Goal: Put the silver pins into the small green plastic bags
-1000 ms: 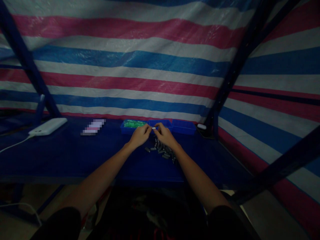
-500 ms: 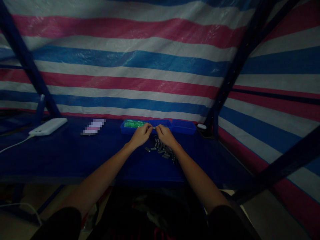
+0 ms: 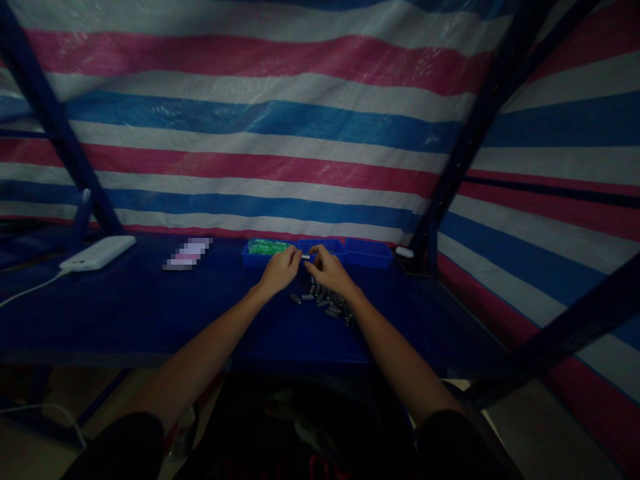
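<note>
My left hand (image 3: 281, 269) and my right hand (image 3: 326, 269) meet fingertip to fingertip above a blue bench (image 3: 150, 307). Both pinch a small pale cylindrical piece (image 3: 305, 256) held between them. Under my right wrist lies a heap of several small dark cylindrical parts (image 3: 323, 300). Just behind the hands stand three blue trays in a row: the left tray (image 3: 265, 253) holds green pieces, the middle tray (image 3: 325, 247) and the right tray (image 3: 369, 254) show no contents I can make out.
A white power bank (image 3: 98, 253) with a cable lies at the bench's far left, a small pale packet (image 3: 187, 254) beside it. A small white object (image 3: 403, 253) sits by a dark blue rack post (image 3: 450, 173). Striped tarpaulin (image 3: 260, 127) closes the back.
The hands stayed over the heap; the fingertips shifted slightly around the pale piece, which now sits a little to the left.
</note>
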`<state>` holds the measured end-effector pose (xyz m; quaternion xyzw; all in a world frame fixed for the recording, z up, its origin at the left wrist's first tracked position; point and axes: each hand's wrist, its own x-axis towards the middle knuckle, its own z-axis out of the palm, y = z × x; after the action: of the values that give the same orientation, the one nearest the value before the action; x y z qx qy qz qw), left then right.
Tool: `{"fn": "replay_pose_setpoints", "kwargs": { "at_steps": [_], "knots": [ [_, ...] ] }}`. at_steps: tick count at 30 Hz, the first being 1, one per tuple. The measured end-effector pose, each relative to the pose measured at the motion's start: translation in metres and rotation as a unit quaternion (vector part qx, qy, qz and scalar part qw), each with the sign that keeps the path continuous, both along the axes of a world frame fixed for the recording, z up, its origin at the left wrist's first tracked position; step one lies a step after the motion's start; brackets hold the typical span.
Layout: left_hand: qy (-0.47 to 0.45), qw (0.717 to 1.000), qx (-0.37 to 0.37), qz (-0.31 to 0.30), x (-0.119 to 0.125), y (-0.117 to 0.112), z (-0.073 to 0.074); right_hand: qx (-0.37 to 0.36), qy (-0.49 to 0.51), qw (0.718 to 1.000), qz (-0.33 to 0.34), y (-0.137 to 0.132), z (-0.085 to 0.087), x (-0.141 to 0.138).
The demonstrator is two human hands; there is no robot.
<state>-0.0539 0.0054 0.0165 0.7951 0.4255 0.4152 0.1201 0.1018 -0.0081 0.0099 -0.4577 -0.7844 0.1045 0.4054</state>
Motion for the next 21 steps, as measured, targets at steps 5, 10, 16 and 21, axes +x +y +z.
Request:
{"fn": "replay_pose_setpoints", "kwargs": {
  "at_steps": [5, 10, 16, 21],
  "knots": [
    [0.012, 1.0, -0.006, 0.001, 0.0015, -0.0008, 0.0004, 0.011, -0.016, 1.0, -0.01, 0.0024, -0.0008, -0.0001],
    [-0.01, 1.0, -0.013, -0.009, 0.0007, 0.0005, -0.0009, 0.024, -0.025, 0.999, -0.031, 0.0035, -0.0012, -0.0011],
    [-0.033, 0.997, -0.015, -0.062, 0.0019, -0.0016, -0.0011, 0.03, -0.039, 0.998, -0.047, 0.0021, 0.0017, -0.0012],
    [-0.015, 0.998, -0.013, -0.053, 0.0026, -0.0023, -0.0004, 0.03, -0.032, 0.998, -0.05, 0.001, 0.0024, -0.001]
  ]
}}
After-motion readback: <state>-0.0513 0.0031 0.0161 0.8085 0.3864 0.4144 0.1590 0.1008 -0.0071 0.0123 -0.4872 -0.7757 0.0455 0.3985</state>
